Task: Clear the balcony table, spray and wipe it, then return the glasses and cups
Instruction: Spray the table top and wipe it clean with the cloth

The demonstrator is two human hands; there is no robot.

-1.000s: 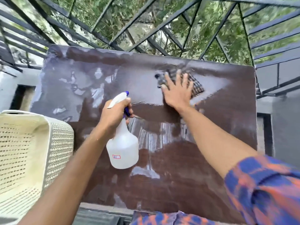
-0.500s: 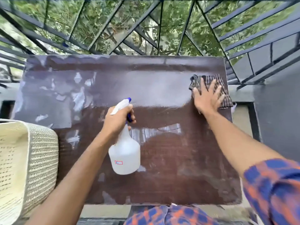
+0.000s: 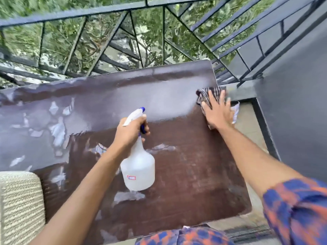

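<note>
Your left hand (image 3: 130,132) grips the spray bottle (image 3: 138,171) at frame centre, above the wet table (image 3: 194,174). Your right hand (image 3: 218,113), fingers straight, presses the checked cloth (image 3: 203,96) at the table's right edge, upper right.

A dark grey metal railing with slanted bars (image 3: 113,12) runs across the top, with blurred green foliage (image 3: 58,43) behind it. A plain grey painted wall (image 3: 297,96) fills the right side above the pale tiled floor (image 3: 247,124). A cream perforated plastic basket (image 3: 19,206) sits at lower left. A dark ribbed mat (image 3: 247,232) lies at the bottom.
</note>
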